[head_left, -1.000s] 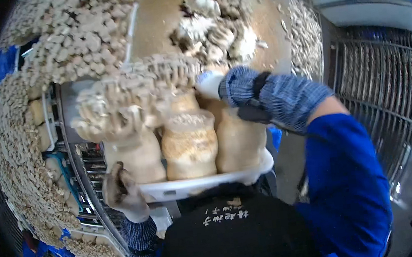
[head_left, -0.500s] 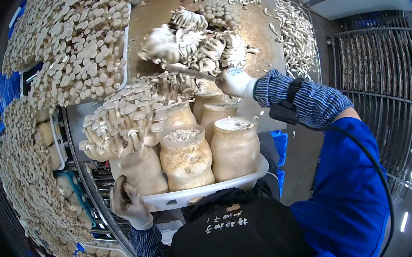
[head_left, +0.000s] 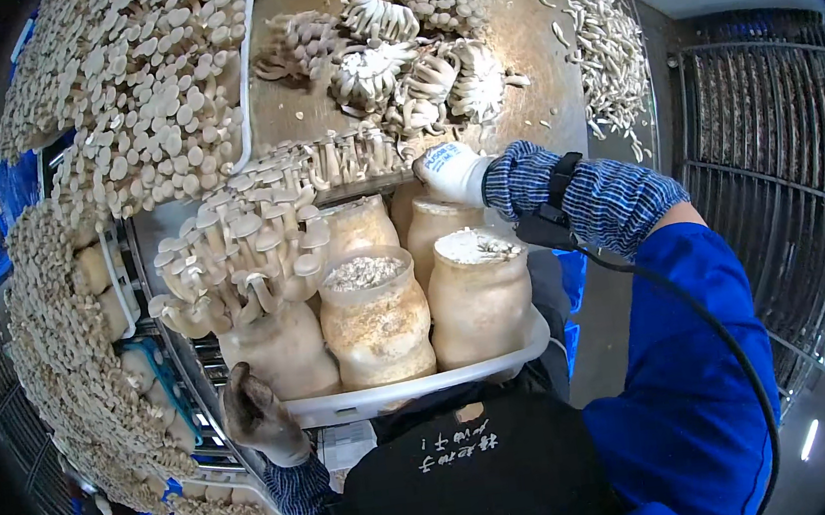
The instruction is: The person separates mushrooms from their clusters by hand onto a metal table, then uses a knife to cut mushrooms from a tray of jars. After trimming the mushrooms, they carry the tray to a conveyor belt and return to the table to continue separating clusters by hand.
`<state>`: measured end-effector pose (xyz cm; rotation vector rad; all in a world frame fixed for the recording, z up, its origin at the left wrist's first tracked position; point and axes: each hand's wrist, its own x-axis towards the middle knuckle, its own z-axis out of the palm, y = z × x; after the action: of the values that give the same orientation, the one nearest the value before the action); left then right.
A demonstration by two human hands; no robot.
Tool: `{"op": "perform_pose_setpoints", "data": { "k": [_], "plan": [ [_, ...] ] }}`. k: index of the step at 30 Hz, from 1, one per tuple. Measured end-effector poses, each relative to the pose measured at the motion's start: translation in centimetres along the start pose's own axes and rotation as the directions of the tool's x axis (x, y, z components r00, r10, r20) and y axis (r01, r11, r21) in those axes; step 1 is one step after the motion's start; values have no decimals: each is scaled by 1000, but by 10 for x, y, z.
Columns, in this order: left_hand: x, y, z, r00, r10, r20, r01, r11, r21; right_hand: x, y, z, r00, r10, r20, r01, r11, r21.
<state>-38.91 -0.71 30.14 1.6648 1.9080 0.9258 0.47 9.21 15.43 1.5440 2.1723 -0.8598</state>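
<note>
My right hand, in a white glove, is closed round a knife above the rear bags. The knife's thin dark blade points left along the tray's far side and is hard to make out. Gripped at its near left corner by my gloved left hand is a white tray. It holds several squat mushroom-growing bags. The front left bag bears a tall mushroom cluster. The front middle bag and front right bag have bare, pale tops. My right hand partly hides a rear bag.
Cut mushroom clusters lie on the metal table beyond the tray. Trays crowded with mushrooms stand left. Loose mushroom pieces fill a container at the table's right. A metal rack stands farther right.
A blurred mushroom cluster by the knife now rests on the table's far left part. My right hand and the knife have come down and nearer the tray. My left hand stays at the corner.
</note>
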Motion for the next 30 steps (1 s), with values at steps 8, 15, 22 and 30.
{"op": "perform_pose_setpoints", "data": {
  "k": [8, 15, 22, 30],
  "plan": [
    [6, 8, 0, 998, -40, 58, 43, 998, -39, 14, 5, 3, 999, 36, 34, -37, 999, 13],
    [-1, -8, -8, 998, 5, 62, -7, 999, 35, 106, 13, 86, 992, -76, -101, 85, 993, 80],
    [-13, -17, 0, 978, -105, -182, 106, 994, -5, 136, 23, 82, 999, -30, 24, 29, 999, 39],
    [-14, -15, -26, 773, -503, 387, 628, 520, -579, 81, 67, 30, 913, 405, -57, -384, 896, 224]
  ]
}}
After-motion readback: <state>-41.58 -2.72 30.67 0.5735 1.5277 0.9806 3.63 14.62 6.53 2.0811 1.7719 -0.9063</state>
